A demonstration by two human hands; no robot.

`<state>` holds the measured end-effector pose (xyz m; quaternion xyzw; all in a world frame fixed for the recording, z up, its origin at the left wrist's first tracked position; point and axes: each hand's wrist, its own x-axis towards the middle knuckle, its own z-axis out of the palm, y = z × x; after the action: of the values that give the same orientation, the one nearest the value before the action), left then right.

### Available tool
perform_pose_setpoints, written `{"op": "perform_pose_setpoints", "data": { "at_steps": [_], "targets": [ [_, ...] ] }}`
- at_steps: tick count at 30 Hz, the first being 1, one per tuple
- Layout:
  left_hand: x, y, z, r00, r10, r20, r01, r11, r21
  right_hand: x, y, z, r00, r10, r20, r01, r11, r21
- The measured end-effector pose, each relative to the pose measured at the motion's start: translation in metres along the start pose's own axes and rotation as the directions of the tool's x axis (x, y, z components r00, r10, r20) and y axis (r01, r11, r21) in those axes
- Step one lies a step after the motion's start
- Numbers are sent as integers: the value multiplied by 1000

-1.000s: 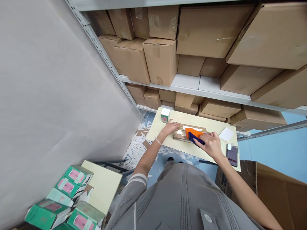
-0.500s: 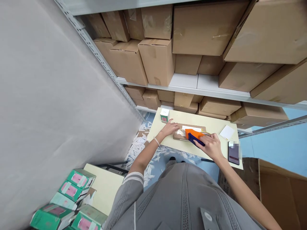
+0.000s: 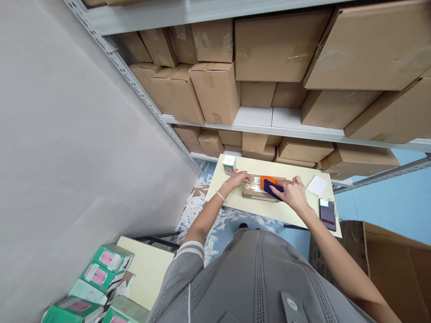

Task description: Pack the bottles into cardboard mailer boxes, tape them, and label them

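A small cardboard box (image 3: 251, 194) lies on the cream table (image 3: 232, 207), with a white label and shiny clear tape on its top. My left hand (image 3: 237, 179) rests at the box's left end, fingers stretched over the edge of the top. In my right hand (image 3: 293, 194) is an orange and dark blue tape dispenser (image 3: 271, 187), held over the box top and covering its right part. Just behind my left hand stands a small white and green box (image 3: 229, 164).
On the table's right lie white paper (image 3: 317, 185) and a phone (image 3: 327, 214). Behind are shelves of cardboard boxes (image 3: 215, 89). A large open carton (image 3: 393, 255) stands at lower right. Green boxes (image 3: 101, 269) sit at lower left; paper strips (image 3: 191, 220) litter the floor.
My right hand and the tape dispenser have shifted slightly left, and the dispenser sits flatter over the box. My left hand stays at the box's left end. The view has tilted slightly.
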<state>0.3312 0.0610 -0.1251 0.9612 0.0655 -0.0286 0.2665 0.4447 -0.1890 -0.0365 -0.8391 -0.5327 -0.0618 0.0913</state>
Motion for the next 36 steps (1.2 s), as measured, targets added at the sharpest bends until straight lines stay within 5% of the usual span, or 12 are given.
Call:
{"op": "perform_pose_setpoints", "data": {
  "at_steps": [7, 15, 24, 29, 32, 36],
  "targets": [
    [-1, -1, 11, 998, -64, -29, 61, 995, -78, 42, 1, 0, 968, 32, 249, -22, 999, -43],
    [-6, 7, 18, 989, -132, -63, 126, 988, -92, 85, 9, 6, 874, 176, 453, -183, 983, -29],
    [-8, 3, 30, 942, -332, -51, 301, 901, -313, 84, 17, 16, 836, 232, 497, -271, 963, 6],
    [-1, -8, 21, 892, -452, 2, 443, 873, -203, 83, 19, 22, 838, 228, 496, -284, 958, 39],
    [3, -20, 18, 903, -419, 98, 430, 880, -203, 82, 16, 25, 839, 223, 496, -276, 961, 35],
    [-2, -35, 27, 940, -291, 177, 340, 810, -478, 81, 10, 28, 839, 209, 502, -256, 966, 26]
  ]
}}
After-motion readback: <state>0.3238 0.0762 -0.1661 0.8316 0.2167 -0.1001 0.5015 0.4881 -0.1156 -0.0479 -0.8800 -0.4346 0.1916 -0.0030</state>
